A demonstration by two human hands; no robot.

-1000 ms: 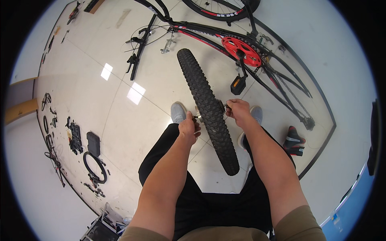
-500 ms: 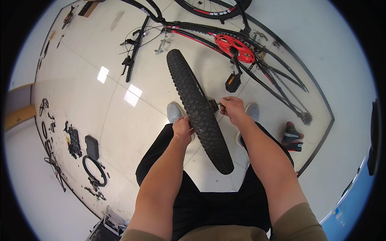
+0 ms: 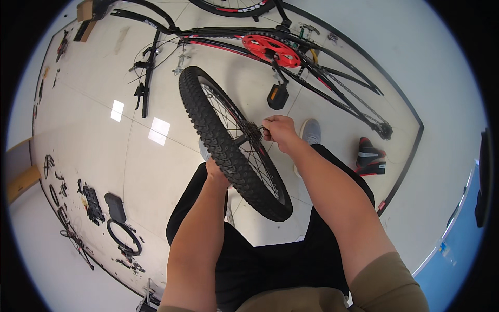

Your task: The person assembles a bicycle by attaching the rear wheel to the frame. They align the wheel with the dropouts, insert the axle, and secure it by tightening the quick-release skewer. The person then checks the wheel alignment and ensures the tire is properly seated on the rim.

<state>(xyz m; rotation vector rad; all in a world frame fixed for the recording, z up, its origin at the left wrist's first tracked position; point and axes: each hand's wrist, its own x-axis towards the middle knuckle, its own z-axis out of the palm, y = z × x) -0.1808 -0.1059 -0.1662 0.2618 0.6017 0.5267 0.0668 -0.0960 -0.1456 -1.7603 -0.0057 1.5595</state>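
Note:
A bicycle wheel [image 3: 221, 148] with a black knobbly tyre hangs tilted between my hands, above the floor. On its right side sits a dark cassette [image 3: 254, 133] at the hub, and spokes show inside the rim. My right hand [image 3: 280, 132] is closed, pinching a thin dark rod-like piece at the axle end beside the cassette. At the wheel's left side, my left hand [image 3: 214, 172] grips the wheel; its fingertips are hidden behind the tyre.
Ahead lies a black and red bicycle frame [image 3: 218, 48] with a red chainring [image 3: 270, 50] and a pedal [image 3: 277, 96]. Handlebars [image 3: 149, 78] lie at its left. Red and black shoe-like parts [image 3: 370, 156] are at right; a grey case [image 3: 115, 208] and a tyre-like ring [image 3: 123, 236] at left.
The wheel has tilted so that its spokes and inner rim now show. Both hands have shifted left in the view with it, and the surroundings have slid left too.

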